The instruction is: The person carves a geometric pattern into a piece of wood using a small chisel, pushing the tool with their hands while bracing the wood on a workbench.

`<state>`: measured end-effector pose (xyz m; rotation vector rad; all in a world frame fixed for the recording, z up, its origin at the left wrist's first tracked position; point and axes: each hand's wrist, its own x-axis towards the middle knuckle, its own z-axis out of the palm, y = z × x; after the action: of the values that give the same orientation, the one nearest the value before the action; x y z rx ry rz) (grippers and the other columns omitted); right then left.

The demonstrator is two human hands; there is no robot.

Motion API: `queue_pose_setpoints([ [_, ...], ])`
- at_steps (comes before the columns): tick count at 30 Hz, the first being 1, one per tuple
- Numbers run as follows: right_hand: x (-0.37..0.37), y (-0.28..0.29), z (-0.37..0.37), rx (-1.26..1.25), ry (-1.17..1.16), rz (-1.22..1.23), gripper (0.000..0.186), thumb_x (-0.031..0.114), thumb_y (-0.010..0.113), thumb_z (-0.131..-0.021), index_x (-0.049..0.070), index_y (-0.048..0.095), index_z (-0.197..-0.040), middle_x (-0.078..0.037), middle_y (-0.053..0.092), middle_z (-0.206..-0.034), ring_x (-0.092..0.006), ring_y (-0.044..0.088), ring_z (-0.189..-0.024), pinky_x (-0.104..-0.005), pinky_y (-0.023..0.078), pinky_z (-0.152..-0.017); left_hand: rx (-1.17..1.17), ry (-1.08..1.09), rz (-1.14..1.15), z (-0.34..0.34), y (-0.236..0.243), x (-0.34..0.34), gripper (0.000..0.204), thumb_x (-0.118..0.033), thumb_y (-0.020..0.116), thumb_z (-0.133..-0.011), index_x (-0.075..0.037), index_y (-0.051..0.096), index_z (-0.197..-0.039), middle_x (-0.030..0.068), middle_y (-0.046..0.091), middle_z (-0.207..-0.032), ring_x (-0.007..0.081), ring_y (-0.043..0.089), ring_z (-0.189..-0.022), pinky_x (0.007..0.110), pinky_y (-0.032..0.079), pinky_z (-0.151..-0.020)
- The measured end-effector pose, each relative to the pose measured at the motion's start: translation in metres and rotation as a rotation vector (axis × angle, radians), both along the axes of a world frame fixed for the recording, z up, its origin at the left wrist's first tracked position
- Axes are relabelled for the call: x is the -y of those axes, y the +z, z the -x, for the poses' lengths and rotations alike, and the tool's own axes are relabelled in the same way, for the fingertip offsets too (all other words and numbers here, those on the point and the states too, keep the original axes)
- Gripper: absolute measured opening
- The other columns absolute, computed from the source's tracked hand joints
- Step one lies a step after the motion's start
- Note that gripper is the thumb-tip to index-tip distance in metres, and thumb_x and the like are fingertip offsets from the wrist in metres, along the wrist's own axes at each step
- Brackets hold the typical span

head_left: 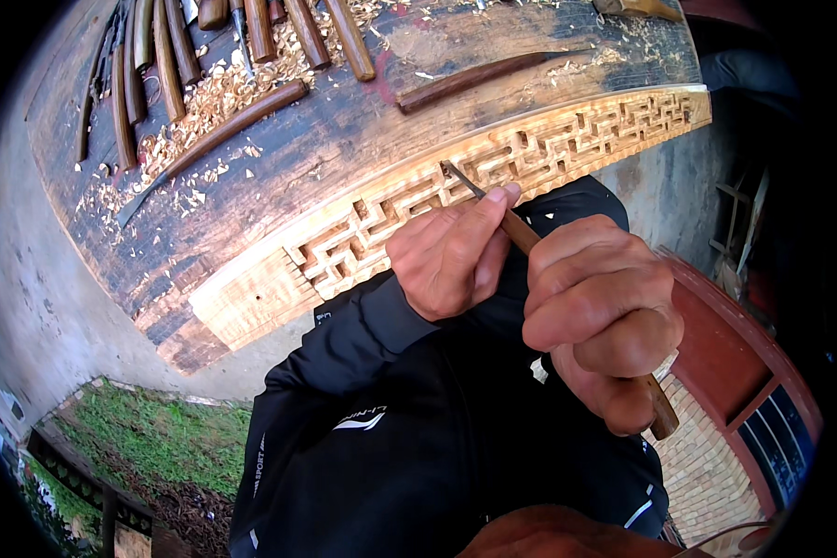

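A long pale wooden board (pixel 251 299), carved with a maze-like pattern of recessed lines, lies along the near edge of the workbench. Both hands grip one wood carving chisel (pixel 521 232), slanted across the board. My right hand (pixel 604 312) is wrapped round its brown wooden handle, whose butt end sticks out below the fist. Closer to the blade, my left hand (pixel 451 251) pinches the shank between thumb and fingers, its side resting at the board's near edge. The narrow metal tip meets a small dark recess around the middle of the carving.
On the worn workbench (pixel 298 167) several wooden-handled carving tools (pixel 163 65) lie at the far left among wood shavings (pixel 223 98). One loose chisel (pixel 232 126) lies nearer the board. Another long-handled tool (pixel 474 82) rests behind it. A wooden mallet-like piece (pixel 637 9) sits at the far right.
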<state>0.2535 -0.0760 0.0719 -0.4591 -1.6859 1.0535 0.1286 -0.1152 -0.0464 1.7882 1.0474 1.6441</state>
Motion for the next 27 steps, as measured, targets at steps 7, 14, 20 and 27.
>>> queue_pose_setpoints([
  [7, -0.001, 0.002, 0.001, 0.015, -0.003, 0.014, 0.062, 0.057, 0.049, -0.113, 0.010, 0.046, -0.072, -0.011, 0.067, -0.066, -0.0148, 0.053, -0.039, -0.0282, 0.039, -0.038, 0.020, 0.005, -0.008, -0.003, -0.003, 0.001, 0.055, 0.016, 0.073, -0.080, 0.008, 0.062, -0.134, 0.0160, 0.081, -0.108, 0.0240, 0.079, -0.078, 0.031, 0.061, -0.063],
  [14, -0.007, 0.004, 0.006, 0.051, -0.017, 0.043, 0.058, 0.050, 0.045, -0.115, 0.009, 0.045, -0.073, -0.009, 0.061, -0.065, -0.0138, 0.050, -0.040, -0.0288, 0.036, -0.037, 0.019, 0.050, 0.020, -0.001, -0.003, 0.001, 0.058, 0.014, 0.074, -0.080, 0.010, 0.061, -0.136, 0.0163, 0.081, -0.109, 0.0244, 0.078, -0.074, 0.031, 0.059, -0.061],
  [20, -0.033, 0.024, 0.035, 0.250, -0.251, 0.209, 0.055, 0.037, 0.039, -0.117, 0.008, 0.043, -0.071, -0.006, 0.049, -0.061, -0.0132, 0.047, -0.043, -0.0297, 0.035, -0.037, 0.018, 0.121, 0.078, -0.012, -0.020, 0.002, 0.070, 0.009, 0.079, -0.079, 0.013, 0.058, -0.145, 0.0185, 0.081, -0.106, 0.0243, 0.075, -0.067, 0.032, 0.057, -0.060],
  [27, -0.033, 0.014, 0.037, 0.193, -0.292, 0.159, 0.053, 0.033, 0.037, -0.118, 0.009, 0.041, -0.072, -0.004, 0.044, -0.060, -0.0131, 0.045, -0.043, -0.0296, 0.034, -0.037, 0.000, 0.145, 0.130, 0.000, 0.017, -0.006, 0.067, 0.008, 0.082, -0.077, 0.012, 0.062, -0.141, 0.0153, 0.078, -0.091, 0.0247, 0.073, -0.064, 0.033, 0.056, -0.059],
])
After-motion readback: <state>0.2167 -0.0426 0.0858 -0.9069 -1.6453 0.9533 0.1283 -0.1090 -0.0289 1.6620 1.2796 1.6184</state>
